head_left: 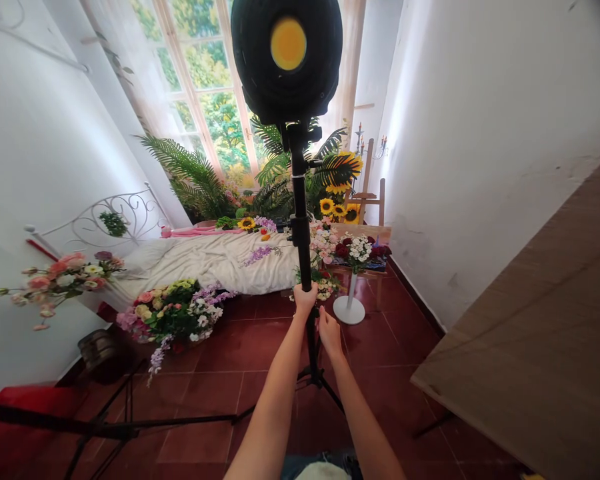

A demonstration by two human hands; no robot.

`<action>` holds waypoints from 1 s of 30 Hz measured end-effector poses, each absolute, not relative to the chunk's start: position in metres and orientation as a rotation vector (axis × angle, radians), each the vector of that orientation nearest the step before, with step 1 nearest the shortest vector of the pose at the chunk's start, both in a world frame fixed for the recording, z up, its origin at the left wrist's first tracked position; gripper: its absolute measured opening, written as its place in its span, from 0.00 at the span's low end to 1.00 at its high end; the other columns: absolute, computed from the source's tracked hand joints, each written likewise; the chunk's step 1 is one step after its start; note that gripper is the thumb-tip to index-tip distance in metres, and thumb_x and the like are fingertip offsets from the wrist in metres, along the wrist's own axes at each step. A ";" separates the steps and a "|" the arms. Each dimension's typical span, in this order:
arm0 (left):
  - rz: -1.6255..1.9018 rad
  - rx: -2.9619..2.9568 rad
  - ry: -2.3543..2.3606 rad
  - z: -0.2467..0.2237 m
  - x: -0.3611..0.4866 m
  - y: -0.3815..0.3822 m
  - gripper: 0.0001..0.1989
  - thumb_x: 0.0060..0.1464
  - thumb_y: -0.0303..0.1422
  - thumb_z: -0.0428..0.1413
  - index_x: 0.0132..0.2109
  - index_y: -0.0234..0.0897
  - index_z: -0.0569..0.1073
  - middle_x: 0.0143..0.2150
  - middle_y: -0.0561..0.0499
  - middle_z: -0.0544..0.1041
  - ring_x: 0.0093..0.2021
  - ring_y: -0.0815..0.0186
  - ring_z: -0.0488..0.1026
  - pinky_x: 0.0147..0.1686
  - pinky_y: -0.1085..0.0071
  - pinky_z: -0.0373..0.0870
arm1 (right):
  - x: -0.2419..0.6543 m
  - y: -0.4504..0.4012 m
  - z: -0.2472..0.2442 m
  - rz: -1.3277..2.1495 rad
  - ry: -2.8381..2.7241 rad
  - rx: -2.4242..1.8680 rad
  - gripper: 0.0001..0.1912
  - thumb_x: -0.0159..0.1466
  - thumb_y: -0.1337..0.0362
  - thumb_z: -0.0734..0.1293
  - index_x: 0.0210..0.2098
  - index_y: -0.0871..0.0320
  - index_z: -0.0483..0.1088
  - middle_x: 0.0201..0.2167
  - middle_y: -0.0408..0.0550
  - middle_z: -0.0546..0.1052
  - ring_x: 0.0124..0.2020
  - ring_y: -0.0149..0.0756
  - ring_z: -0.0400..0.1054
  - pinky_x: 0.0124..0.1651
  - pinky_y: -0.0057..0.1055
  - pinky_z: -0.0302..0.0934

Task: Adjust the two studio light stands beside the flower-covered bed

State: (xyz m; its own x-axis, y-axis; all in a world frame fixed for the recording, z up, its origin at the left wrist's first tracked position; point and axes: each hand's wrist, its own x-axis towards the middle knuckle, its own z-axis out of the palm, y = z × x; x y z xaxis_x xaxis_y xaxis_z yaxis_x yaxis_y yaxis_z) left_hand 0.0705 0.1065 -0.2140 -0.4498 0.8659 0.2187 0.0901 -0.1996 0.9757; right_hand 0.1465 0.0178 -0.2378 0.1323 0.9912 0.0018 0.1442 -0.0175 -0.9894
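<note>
A black light stand (301,193) rises upright in front of me, with a large round studio light (286,87) on top; a yellow disc shows in the middle of its dark housing. My left hand (306,300) is wrapped round the pole. Just below and to the right, my right hand (329,331) has its fingers bent and closed at the stand's clamp, where a knob seems to be; the fingertips partly hide it. The stand's tripod legs (316,377) spread over the red tiled floor (265,340).
A bed with a white blanket (220,260) and bunches of flowers (175,310) stand ahead. Right of the pole are a white-based flower stand (349,310) and an easel (367,193). Another black stand (115,427) lies across the lower left. A brown board (530,333) fills the right.
</note>
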 end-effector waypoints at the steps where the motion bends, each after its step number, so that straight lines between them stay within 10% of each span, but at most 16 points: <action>1: 1.708 1.140 1.476 -0.214 0.070 0.106 0.11 0.38 0.33 0.56 0.17 0.35 0.62 0.14 0.58 0.60 0.15 0.76 0.58 0.16 0.79 0.52 | 0.146 0.019 -0.237 1.229 -1.071 -1.313 0.22 0.62 0.51 0.52 0.17 0.55 0.58 0.13 0.42 0.63 0.15 0.31 0.55 0.19 0.27 0.49; 10: 1.693 1.141 1.477 -0.203 0.073 0.100 0.13 0.38 0.33 0.57 0.16 0.35 0.61 0.13 0.58 0.59 0.15 0.76 0.57 0.16 0.79 0.53 | 0.152 0.019 -0.226 2.065 -0.419 -0.705 0.16 0.64 0.60 0.51 0.21 0.56 0.55 0.13 0.38 0.58 0.13 0.26 0.50 0.16 0.21 0.45; 18: 1.670 1.175 1.501 -0.204 0.073 0.101 0.11 0.39 0.33 0.56 0.17 0.34 0.64 0.13 0.56 0.62 0.15 0.75 0.59 0.16 0.79 0.54 | 0.158 0.016 -0.230 0.952 -1.327 -1.398 0.17 0.63 0.47 0.54 0.28 0.53 0.60 0.23 0.42 0.67 0.26 0.34 0.62 0.29 0.28 0.55; 30: 1.658 1.110 1.505 -0.198 0.075 0.100 0.10 0.38 0.31 0.56 0.15 0.33 0.65 0.13 0.55 0.62 0.15 0.75 0.59 0.16 0.79 0.55 | 0.168 0.018 -0.233 0.977 -1.431 -1.207 0.14 0.58 0.50 0.62 0.28 0.53 0.62 0.26 0.42 0.67 0.30 0.35 0.61 0.37 0.30 0.57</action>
